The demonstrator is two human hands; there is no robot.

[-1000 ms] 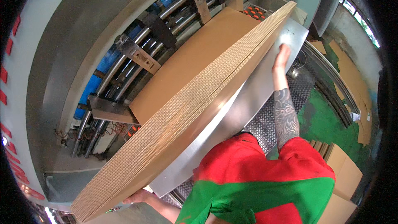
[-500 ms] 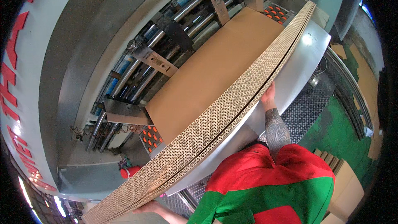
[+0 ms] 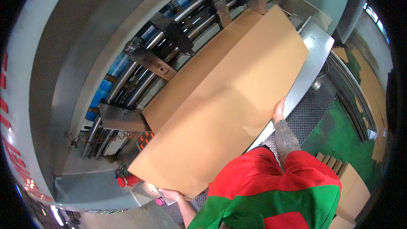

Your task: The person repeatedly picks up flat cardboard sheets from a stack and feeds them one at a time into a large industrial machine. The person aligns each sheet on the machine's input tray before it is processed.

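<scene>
A large brown stack of corrugated cardboard sheets [image 3: 229, 101] lies slantwise in front of me, its broad top face turned up toward me. My left hand [image 3: 171, 194] grips its near-left corner, the fingers partly hidden under the edge. At the right part of the near edge, my right hand [image 3: 279, 109] holds the stack, thumb side showing. The stack's far long edge rests on or just over another cardboard sheet [image 3: 169, 97] lying in the machine's feed area; whether they touch I cannot tell.
Metal rollers [image 3: 159, 38] and upright guide plates [image 3: 154, 63] stand beyond the cardboard. A curved metal table [image 3: 311, 55] runs along the right. Red bottle-like item [image 3: 127, 181] sits at lower left. More cardboard [image 3: 352, 186] is stacked on the green floor [image 3: 339, 135] behind my right side.
The stack has tipped from edge-up, with its fluted edges facing me, to showing its broad top face. My left hand has shifted right and upward; my right hand has dropped slightly.
</scene>
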